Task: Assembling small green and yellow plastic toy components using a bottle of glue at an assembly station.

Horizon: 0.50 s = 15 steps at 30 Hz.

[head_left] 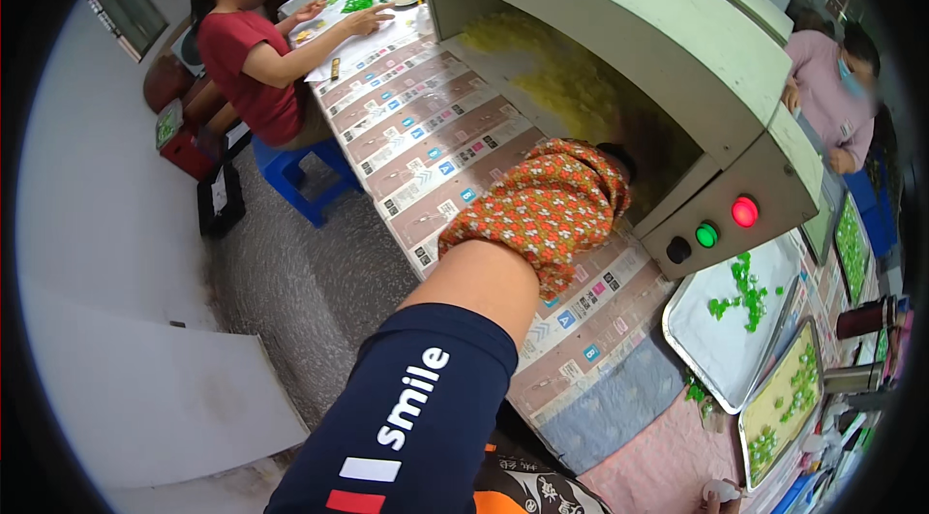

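Note:
My left arm, in a navy sleeve (440, 369) and an orange floral sleeve cover (542, 204), reaches into the opening of a pale box-shaped machine (619, 1). A dark band or glove edge (617, 161) shows beyond the cover; the fingers are lost in the shadow inside. Yellow fibrous lining (571, 88) covers the machine's back wall. At the lower edge, my right hand (721, 497) is partly in view, its fingers closed around a small whitish thing whose kind I cannot make out. A pink cloth (648, 466) lies beside it.
Beside the machine's lit red button (744, 211) and green button (707, 234) stands a metal tray (697, 320) with green pieces. Another tray (747, 446) holds more. A person in red (256, 69) works at the far left, another in pink (823, 78) at right. A blue stool (310, 185) stands left.

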Each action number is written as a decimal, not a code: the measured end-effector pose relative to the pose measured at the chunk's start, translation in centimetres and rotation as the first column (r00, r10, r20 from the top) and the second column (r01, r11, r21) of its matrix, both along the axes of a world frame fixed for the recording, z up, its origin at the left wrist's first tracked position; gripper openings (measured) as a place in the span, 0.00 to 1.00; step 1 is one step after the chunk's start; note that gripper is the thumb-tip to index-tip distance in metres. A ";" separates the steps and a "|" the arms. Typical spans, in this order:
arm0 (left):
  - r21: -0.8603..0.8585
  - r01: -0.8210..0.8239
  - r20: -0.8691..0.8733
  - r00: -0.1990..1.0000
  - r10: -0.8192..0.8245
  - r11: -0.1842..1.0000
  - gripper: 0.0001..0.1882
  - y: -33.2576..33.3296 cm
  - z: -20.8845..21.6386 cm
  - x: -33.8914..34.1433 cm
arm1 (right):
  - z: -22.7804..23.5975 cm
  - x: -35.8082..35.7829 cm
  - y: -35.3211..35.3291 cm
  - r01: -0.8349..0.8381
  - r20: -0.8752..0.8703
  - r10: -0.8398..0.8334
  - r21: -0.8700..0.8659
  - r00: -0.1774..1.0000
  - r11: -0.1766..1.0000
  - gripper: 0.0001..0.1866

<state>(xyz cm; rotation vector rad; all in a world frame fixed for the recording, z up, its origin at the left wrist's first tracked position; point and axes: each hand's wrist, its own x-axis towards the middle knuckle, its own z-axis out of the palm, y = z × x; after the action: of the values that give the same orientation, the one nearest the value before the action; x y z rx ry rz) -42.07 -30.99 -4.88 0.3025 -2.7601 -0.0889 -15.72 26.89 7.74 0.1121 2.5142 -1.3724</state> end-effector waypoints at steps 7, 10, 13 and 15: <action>-0.157 0.253 -0.200 0.939 -0.281 0.955 0.22 -1.0 0.0 -0.8 | -0.3 0.7 0.9 0.018 0.008 -0.018 -0.013 1.000 1.000 0.15; -0.159 0.152 -0.167 0.970 -0.178 0.976 0.20 -3.5 0.7 -0.6 | 0.4 1.0 0.7 0.091 0.007 -0.091 0.012 0.996 0.996 0.17; -0.175 0.059 -0.129 0.988 -0.082 0.983 0.18 -6.5 1.8 -0.9 | 0.3 1.1 1.1 0.088 0.005 -0.088 0.014 0.996 0.996 0.17; -0.177 0.037 -0.104 0.993 -0.057 0.983 0.17 -9.1 2.3 0.7 | -0.6 1.6 2.8 0.126 0.033 -0.128 0.074 0.991 0.989 0.17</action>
<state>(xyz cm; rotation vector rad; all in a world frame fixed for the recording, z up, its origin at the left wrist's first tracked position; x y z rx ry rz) -41.36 -40.07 -2.60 0.1800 -2.6451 0.1218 -14.16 29.73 7.18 0.3148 2.5647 -1.3126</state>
